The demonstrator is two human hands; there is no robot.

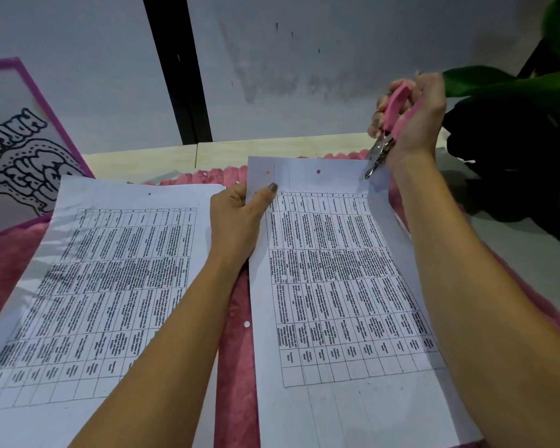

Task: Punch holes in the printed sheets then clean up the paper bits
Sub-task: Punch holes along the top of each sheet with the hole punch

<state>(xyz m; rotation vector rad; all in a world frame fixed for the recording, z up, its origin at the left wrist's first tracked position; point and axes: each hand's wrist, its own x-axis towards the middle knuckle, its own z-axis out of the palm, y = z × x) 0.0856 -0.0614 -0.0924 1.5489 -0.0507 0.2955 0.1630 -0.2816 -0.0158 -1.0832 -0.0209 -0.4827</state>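
The printed sheet (337, 286) is lying on the pink rug (236, 367), with two holes (318, 171) showing along its 12 o'clock edge. The left hand (236, 218) is pinching its 10 o'clock corner in a thumb-and-finger grip. The right hand (414, 118) is curling its grip round the pink hole punch (398, 108) at the 1 o'clock corner, the metal nose seemingly touching the paper. A second stack (104, 270) is resting at 9 o'clock, with a white paper bit (246, 324) lying between the two.

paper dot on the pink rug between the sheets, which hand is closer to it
Left. The left hand pinches the far left corner of the held sheet, straight beyond the paper dot. The right hand grips the pink hole punch at the far right corner, much farther off.
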